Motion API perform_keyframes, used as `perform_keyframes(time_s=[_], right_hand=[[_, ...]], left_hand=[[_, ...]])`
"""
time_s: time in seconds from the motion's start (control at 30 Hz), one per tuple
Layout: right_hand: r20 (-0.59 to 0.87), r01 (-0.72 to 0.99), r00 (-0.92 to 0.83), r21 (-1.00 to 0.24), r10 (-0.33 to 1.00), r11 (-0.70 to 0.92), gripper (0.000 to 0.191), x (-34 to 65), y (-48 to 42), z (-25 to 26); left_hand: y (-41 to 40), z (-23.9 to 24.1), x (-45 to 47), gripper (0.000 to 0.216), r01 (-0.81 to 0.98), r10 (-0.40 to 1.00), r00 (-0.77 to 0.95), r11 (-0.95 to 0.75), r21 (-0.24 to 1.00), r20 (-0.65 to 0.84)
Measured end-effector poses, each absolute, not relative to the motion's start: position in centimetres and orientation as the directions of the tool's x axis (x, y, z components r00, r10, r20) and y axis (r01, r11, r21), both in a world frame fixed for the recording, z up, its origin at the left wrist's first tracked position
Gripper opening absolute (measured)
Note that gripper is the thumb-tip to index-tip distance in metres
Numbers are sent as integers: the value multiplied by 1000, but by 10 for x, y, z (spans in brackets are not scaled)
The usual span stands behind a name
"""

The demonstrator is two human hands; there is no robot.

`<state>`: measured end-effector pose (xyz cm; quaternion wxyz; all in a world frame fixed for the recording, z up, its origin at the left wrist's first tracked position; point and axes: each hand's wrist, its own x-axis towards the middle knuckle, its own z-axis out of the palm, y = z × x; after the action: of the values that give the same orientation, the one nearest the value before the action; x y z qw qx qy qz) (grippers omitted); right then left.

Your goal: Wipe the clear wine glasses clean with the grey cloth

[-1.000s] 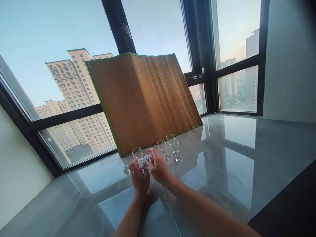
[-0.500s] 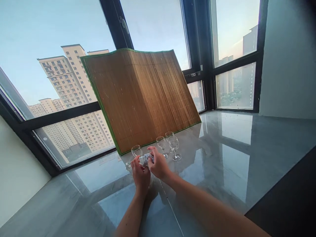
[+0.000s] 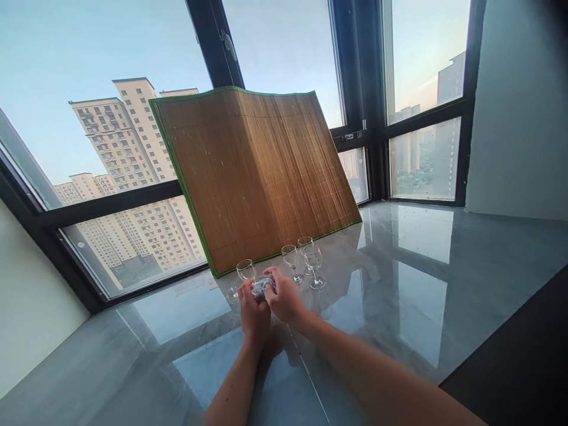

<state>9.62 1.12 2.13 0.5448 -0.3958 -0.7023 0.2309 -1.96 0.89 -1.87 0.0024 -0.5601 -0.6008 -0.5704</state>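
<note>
My left hand (image 3: pixel 254 310) is closed around a clear wine glass (image 3: pixel 233 294), which lies sideways with its round foot sticking out to the left. A grey-white cloth (image 3: pixel 265 285) is bunched at the bowl end, pinched by the curled fingers of my right hand (image 3: pixel 283 296). Both hands meet over the bowl and partly hide it. Just behind them stands another wine glass (image 3: pixel 245 270), its lower part covered by my fingers. Upright to the right are three more: a left glass (image 3: pixel 290 256), a rear glass (image 3: pixel 305 241) and a front glass (image 3: pixel 312 258).
A bamboo mat (image 3: pixel 261 177) with green edging leans against the dark window frame (image 3: pixel 355 71) behind the glasses. The glossy grey ledge (image 3: pixel 355 331) reflects the windows. White walls (image 3: pixel 519 118) close off both sides.
My right hand's fingers have shifted slightly on the cloth, and the held glass has turned a little. The standing glasses stay in place. The view has tilted very slightly.
</note>
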Motion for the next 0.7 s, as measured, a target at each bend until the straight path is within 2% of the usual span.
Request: perform_keyframes(time_s=[0.27, 0.5, 0.7], right_hand=[[562, 286, -112, -772, 819, 568, 26, 99, 15, 22], [568, 274, -111, -771, 815, 575, 39, 97, 13, 22], [568, 274, -118, -770, 814, 577, 36, 97, 11, 21]], left_hand=[[10, -22, -19, 46, 676, 685, -351, -286, 679, 638], [9, -22, -20, 45, 669, 687, -350, -293, 683, 637], [9, -21, -21, 41, 669, 690, -350, -290, 684, 634]])
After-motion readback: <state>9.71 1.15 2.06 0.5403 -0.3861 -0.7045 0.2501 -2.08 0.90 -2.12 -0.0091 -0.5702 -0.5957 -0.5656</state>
